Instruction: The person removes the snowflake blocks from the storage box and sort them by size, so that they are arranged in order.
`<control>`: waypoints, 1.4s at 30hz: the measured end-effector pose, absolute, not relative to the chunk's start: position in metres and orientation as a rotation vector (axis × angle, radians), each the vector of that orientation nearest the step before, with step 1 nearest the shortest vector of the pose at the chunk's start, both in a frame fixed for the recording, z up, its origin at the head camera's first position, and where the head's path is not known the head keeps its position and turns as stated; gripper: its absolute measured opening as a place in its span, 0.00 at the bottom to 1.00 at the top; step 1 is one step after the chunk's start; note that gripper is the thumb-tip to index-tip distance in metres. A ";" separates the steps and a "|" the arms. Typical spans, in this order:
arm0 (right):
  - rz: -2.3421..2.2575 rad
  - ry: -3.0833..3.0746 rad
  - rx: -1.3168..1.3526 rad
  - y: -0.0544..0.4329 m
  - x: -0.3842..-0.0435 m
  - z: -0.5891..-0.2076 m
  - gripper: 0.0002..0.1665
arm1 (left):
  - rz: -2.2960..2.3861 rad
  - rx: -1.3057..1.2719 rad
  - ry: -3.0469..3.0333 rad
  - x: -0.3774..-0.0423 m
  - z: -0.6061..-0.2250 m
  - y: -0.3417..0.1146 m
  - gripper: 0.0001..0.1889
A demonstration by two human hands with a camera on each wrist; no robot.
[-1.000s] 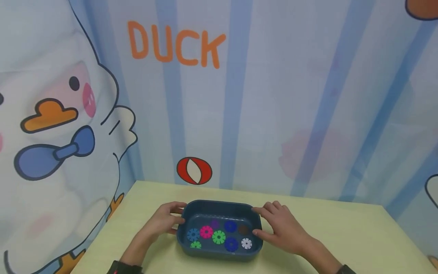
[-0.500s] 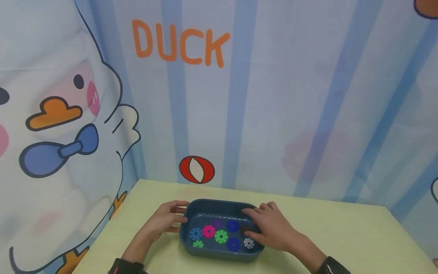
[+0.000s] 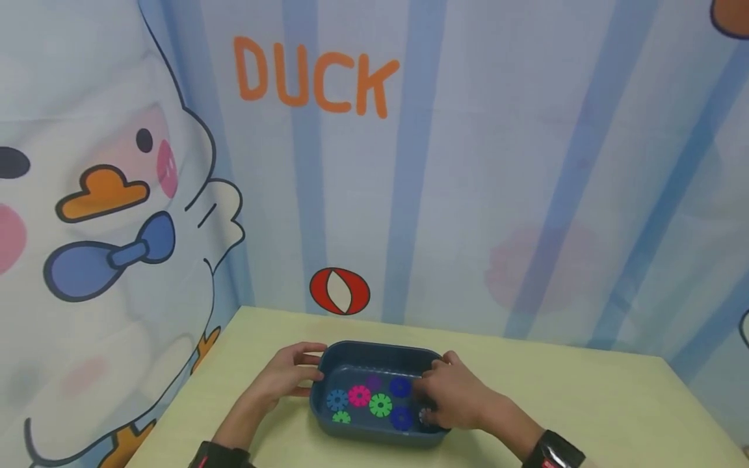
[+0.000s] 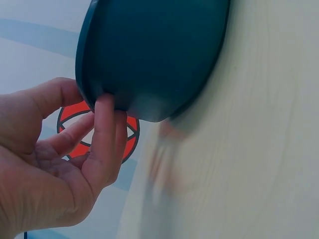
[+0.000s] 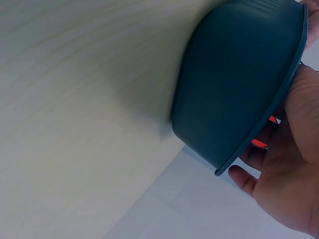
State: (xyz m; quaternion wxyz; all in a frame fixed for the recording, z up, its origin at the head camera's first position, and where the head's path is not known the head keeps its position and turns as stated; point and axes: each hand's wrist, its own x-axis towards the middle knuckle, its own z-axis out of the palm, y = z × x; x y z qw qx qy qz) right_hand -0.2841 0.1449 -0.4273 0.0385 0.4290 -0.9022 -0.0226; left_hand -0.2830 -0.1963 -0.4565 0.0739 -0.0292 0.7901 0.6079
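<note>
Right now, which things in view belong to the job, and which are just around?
In the job: tray; discs inside it; left hand, touching the tray; right hand, fingers inside it.

Just around: table; duck backdrop; wristbands.

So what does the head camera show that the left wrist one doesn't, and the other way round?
Only the head view: the right hand, the colorful notched discs and the orange DUCK lettering. Only the left wrist view: the palm side of the left hand. Both: the dark tub, the left hand touching its end, the pale table and the printed red-and-white ball.
</note>
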 end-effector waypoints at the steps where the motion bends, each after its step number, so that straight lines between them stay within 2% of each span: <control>1: -0.083 -2.773 1.318 0.144 -0.284 -0.428 0.11 | 1.823 -0.088 2.375 -0.283 -0.457 -0.196 0.28; 4: -0.129 -2.761 1.331 0.141 -0.283 -0.429 0.11 | 1.823 -0.088 2.376 -0.284 -0.456 -0.196 0.28; 10: -0.250 -2.777 1.318 0.135 -0.284 -0.428 0.23 | 1.819 -0.099 2.391 -0.284 -0.456 -0.193 0.28; 25: -0.303 -2.863 1.255 0.128 -0.292 -0.430 0.15 | 1.840 -0.091 2.389 -0.283 -0.454 -0.196 0.27; 30: -0.111 -2.904 1.337 0.130 -0.292 -0.430 0.12 | 1.853 -0.088 2.372 -0.283 -0.455 -0.196 0.27; 35: 0.179 -2.922 1.423 0.137 -0.294 -0.430 0.18 | 1.861 -0.097 2.354 -0.283 -0.459 -0.197 0.27; 42: 0.645 -2.900 1.416 0.153 -0.294 -0.417 0.17 | 1.865 -0.084 2.347 -0.282 -0.458 -0.198 0.27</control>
